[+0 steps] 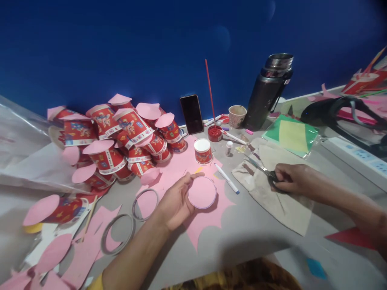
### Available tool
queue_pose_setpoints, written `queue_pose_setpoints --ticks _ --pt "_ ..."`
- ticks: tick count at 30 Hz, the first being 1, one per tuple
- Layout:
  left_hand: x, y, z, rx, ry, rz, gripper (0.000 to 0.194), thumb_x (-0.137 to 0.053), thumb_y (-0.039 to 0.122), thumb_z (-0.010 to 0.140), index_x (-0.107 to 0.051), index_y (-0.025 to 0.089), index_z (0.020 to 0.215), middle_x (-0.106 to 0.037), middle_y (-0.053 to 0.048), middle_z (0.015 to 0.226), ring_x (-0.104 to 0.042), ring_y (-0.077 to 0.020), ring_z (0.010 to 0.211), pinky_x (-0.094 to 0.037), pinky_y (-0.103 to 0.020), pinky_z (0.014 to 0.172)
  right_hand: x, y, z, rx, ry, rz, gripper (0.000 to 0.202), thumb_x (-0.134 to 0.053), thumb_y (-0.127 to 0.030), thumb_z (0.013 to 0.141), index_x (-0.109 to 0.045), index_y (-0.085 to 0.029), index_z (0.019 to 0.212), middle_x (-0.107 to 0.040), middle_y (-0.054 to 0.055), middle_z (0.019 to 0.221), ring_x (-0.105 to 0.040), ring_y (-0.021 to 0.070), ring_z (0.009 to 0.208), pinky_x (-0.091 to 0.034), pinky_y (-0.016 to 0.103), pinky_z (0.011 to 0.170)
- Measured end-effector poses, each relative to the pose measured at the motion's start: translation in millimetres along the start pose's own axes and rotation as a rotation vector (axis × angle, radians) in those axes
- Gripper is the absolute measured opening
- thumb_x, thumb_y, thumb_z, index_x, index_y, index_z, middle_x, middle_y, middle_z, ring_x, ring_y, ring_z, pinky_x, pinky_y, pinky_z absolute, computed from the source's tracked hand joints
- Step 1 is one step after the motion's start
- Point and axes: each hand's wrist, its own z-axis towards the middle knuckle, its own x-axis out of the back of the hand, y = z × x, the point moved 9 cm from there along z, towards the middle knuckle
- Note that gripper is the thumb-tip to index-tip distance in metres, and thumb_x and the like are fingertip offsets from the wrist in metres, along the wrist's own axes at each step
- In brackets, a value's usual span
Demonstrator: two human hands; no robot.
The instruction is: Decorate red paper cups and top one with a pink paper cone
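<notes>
Between the thumb and fingers of my left hand (178,201) is a round pink paper disc (202,193) with a dark outline along its edge. Beneath it lies a larger pink paper sheet (198,231) with scalloped, pointed cut edges. My right hand (287,178) is closed on the black handles of a pair of scissors (262,169), over a beige cloth (293,215). The blades point up and left, away from the disc. A capped marker (226,178) rests between my hands. Just beyond the disc stands a red paper cup (203,152) with a white top.
Many red cups with pink paper tops (104,157) are piled at left. Two tape rolls (117,234) lie near my left forearm. A phone (192,114), a small red pot (215,133) and a dark thermos (267,94) stand along the blue wall. A power strip (359,155) lies right.
</notes>
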Motion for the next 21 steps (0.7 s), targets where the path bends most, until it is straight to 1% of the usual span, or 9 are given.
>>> queue_pose_setpoints --ticks 2,4,7,9,11,13,15,17,21 --pt "-2.1 -3 2 0.037 -0.014 -0.053 0.040 -0.049 0.039 0.107 -0.072 0.007 0.114 -0.079 -0.018 0.103 -0.078 -0.0264 0.093 -0.063 -0.037 0.082 2 -9 -5 0.036 -0.062 0.003 0.020 -0.063 -0.020 0.087 -0.053 -0.024 0.070 -0.059 -0.002 0.060 -0.050 0.0141 0.055 -0.033 0.029 0.057" --pt "-3.5 -5 4 0.051 -0.024 -0.080 0.049 -0.043 0.047 0.108 -0.070 0.006 0.115 -0.079 -0.021 0.105 -0.079 -0.0293 0.094 -0.063 -0.042 0.083 9 -27 -8 0.104 -0.047 -0.019 0.020 -0.057 -0.021 0.094 -0.061 -0.024 0.075 -0.064 0.000 0.066 -0.055 0.0151 0.059 -0.036 0.030 0.060" --pt "-5.8 -7 4 0.054 -0.045 -0.107 0.053 -0.042 0.052 0.108 -0.068 0.007 0.116 -0.079 -0.023 0.107 -0.079 -0.0302 0.094 -0.063 -0.045 0.086 20 -78 -5 0.247 0.135 -0.094 0.010 -0.066 -0.032 0.094 -0.069 -0.024 0.090 -0.070 0.004 0.077 -0.062 0.0194 0.064 -0.042 0.030 0.060" --pt "-6.2 -8 4 0.051 -0.052 -0.132 0.054 -0.041 0.053 0.108 -0.069 0.007 0.116 -0.079 -0.022 0.106 -0.079 -0.0285 0.092 -0.062 -0.043 0.086 7 -127 -2 0.452 0.145 -0.055 0.027 -0.068 -0.026 0.093 -0.069 -0.025 0.120 -0.074 0.010 0.109 -0.071 0.0242 0.087 -0.053 0.033 0.073" --pt "-5.4 -8 3 0.039 -0.061 -0.158 0.055 -0.041 0.052 0.108 -0.070 0.006 0.116 -0.080 -0.019 0.103 -0.079 -0.0257 0.088 -0.062 -0.038 0.084 -14 -167 4 0.606 0.121 -0.087 0.056 -0.073 -0.016 0.087 -0.059 -0.027 0.140 -0.060 0.016 0.145 -0.070 0.0296 0.109 -0.058 0.038 0.083" --pt "-4.7 -7 3 0.021 -0.087 -0.178 0.057 -0.040 0.053 0.109 -0.072 0.006 0.116 -0.080 -0.017 0.100 -0.079 -0.0243 0.086 -0.062 -0.036 0.083 -34 -193 9 0.726 0.073 -0.094 0.058 -0.079 -0.015 0.083 -0.060 -0.026 0.137 -0.049 0.018 0.156 -0.067 0.0323 0.118 -0.060 0.041 0.086" --pt "-4.4 -5 3 0.004 -0.124 -0.187 0.059 -0.039 0.054 0.109 -0.073 0.006 0.117 -0.080 -0.017 0.098 -0.078 -0.0242 0.085 -0.062 -0.036 0.084 -45 -206 12 0.815 0.038 -0.043 0.045 -0.081 -0.023 0.088 -0.064 -0.025 0.129 -0.048 0.018 0.156 -0.064 0.0321 0.123 -0.060 0.043 0.092" --pt "-3.9 -4 3 -0.012 -0.151 -0.185 0.061 -0.036 0.054 0.109 -0.073 0.006 0.118 -0.080 -0.016 0.096 -0.078 -0.0248 0.084 -0.062 -0.037 0.084 -47 -208 14 0.859 0.052 0.059 0.028 -0.076 -0.032 0.095 -0.069 -0.024 0.120 -0.053 0.017 0.150 -0.066 0.0276 0.117 -0.059 0.042 0.095" --pt "-8.1 -6 4 -0.020 -0.222 -0.177 0.065 -0.031 0.054 0.110 -0.073 0.005 0.121 -0.080 -0.017 0.099 -0.078 -0.0250 0.086 -0.062 -0.037 0.083 -37 -199 16 0.866 0.235 0.290 0.013 -0.065 -0.031 0.102 -0.074 -0.021 0.104 -0.064 0.015 0.131 -0.069 0.0209 0.101 -0.060 0.035 0.090"
